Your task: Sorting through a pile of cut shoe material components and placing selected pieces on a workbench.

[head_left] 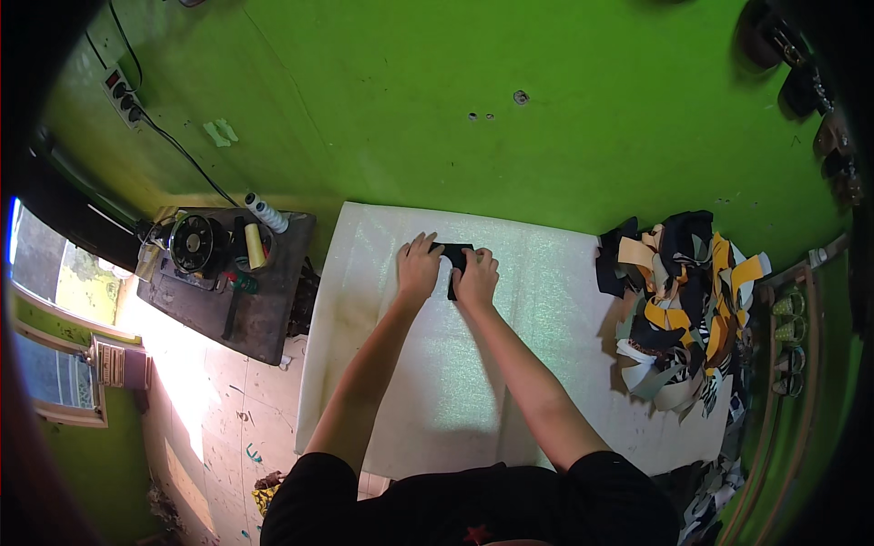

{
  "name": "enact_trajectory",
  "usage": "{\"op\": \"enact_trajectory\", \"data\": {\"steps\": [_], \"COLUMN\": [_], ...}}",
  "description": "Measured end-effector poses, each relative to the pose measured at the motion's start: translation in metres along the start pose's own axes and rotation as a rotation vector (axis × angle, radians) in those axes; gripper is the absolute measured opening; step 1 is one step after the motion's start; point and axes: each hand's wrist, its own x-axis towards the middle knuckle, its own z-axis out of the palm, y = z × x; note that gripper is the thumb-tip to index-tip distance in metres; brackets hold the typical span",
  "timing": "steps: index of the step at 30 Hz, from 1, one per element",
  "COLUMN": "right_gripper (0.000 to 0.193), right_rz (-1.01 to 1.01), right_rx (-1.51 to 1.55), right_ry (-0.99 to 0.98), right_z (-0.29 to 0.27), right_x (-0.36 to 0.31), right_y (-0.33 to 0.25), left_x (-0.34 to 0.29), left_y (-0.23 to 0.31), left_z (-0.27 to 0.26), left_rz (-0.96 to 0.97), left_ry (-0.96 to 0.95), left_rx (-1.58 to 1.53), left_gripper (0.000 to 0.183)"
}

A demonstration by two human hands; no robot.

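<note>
one black cloth-like piece (452, 248) lies near eleven o'clock on the white table (364, 229) — left hand (419, 267) with fingers spread, right hand (476, 277) with fingers bent, pinching or not i cannot tell. handling looks unfinished — both hands are on it; cut fabric strips (667, 315) heap at three o'clock.

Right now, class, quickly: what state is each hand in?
Left hand: open, fingers extended, at the left edge of the black fabric piece.
Right hand: at that piece's right side; whether it grips cannot be told.
</note>
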Motion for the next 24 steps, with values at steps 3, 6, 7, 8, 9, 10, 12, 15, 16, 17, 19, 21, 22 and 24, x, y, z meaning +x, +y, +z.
{"op": "enact_trajectory", "data": {"steps": [3,6,7,8,9,10,12,15,16,17,19,21,22,24], "right_gripper": [0.044,0.044,0.044,0.044,0.047,0.049,0.055,0.059,0.062,0.064,0.066,0.067,0.067,0.068], "right_rz": [-0.102,-0.231,-0.311,-0.314,-0.329,-0.345,-0.339,-0.307,-0.297,-0.289,-0.292,-0.294,-0.233,-0.174], "right_rx": [0.029,0.057,0.056,0.060,-0.021,-0.102,-0.147,-0.109,-0.134,-0.159,-0.151,-0.148,-0.024,0.090], "right_ry": [-0.002,-0.007,0.002,-0.001,-0.021,-0.040,-0.145,-0.207,-0.228,-0.248,-0.267,-0.277,-0.315,-0.343], "right_z": [0.009,0.017,0.019,0.022,0.026,0.027,0.026,0.025,0.024,0.024,0.022,0.021,0.019,0.012], "right_x": [0.011,0.023,0.026,0.024,0.018,0.012,0.002,-0.001,0.001,0.002,0.000,0.004,0.008,0.013], "right_y": [0.010,0.019,0.022,0.017,0.012,0.008,0.015,0.019,0.019,0.018,0.013,0.013,0.013,0.022], "left_x": [0.004,0.006,0.006,0.003,0.000,-0.003,0.000,0.004,0.005,0.005,0.005,0.007,0.007,0.004], "left_y": [-0.005,-0.010,-0.012,-0.019,-0.025,-0.032,-0.029,-0.027,-0.026,-0.029,-0.035,-0.039,-0.040,-0.032], "left_z": [0.012,0.021,0.024,0.027,0.030,0.032,0.028,0.025,0.025,0.026,0.025,0.021,0.019,0.011], "left_rz": [0.124,0.164,0.180,0.176,0.206,0.236,0.213,0.186,0.185,0.184,0.156,0.146,0.132,0.133], "left_ry": [-0.109,-0.175,-0.174,-0.174,-0.161,-0.148,-0.187,-0.224,-0.222,-0.220,-0.250,-0.256,-0.268,-0.195], "left_rx": [0.014,-0.039,-0.088,-0.084,-0.089,-0.094,-0.186,-0.300,-0.324,-0.324,-0.388,-0.460,-0.529,-0.510], "left_gripper": [0.026,0.029,0.031,0.031,0.032,0.034,0.034,0.033,0.033,0.033,0.030,0.030,0.031,0.031]}}
